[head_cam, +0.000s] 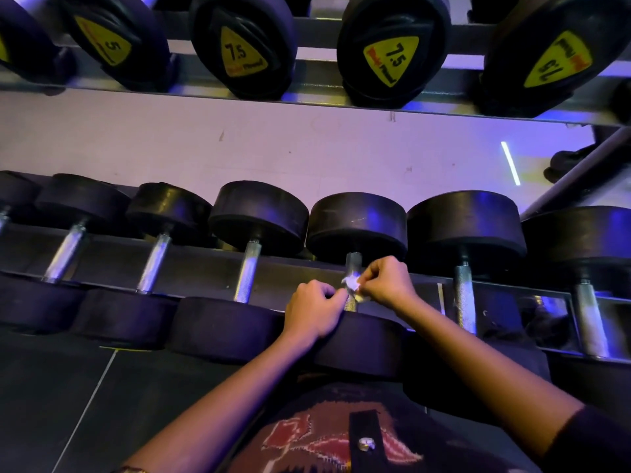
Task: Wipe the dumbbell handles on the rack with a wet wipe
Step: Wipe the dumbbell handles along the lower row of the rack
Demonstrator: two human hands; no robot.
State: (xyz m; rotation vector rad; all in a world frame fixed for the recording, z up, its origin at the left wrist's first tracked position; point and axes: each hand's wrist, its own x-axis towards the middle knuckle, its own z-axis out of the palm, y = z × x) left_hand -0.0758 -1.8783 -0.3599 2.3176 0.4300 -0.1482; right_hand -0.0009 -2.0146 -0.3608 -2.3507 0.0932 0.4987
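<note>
My wet wipe (351, 285) was bunched up small. It sat right on the dumbbell handle (353, 261), about halfway down it. My right grip (386, 281) pinched the wipe from the right of that handle, with its fingers curled tight. My left grip (316, 308) came in from the left of the handle and pinched the wipe's other end, as far as I could tell. I think I held it with both so it would wrap round the bar and rub every side.

Room was small. The far weight (356, 227) blocked the handle's top end, and the near weight (362, 343) blocked its bottom end, under my wrists. So I could only slide between them. The left handle (247, 271) and the right handle (464, 295) stood well apart from it, so my knuckles had space.
</note>
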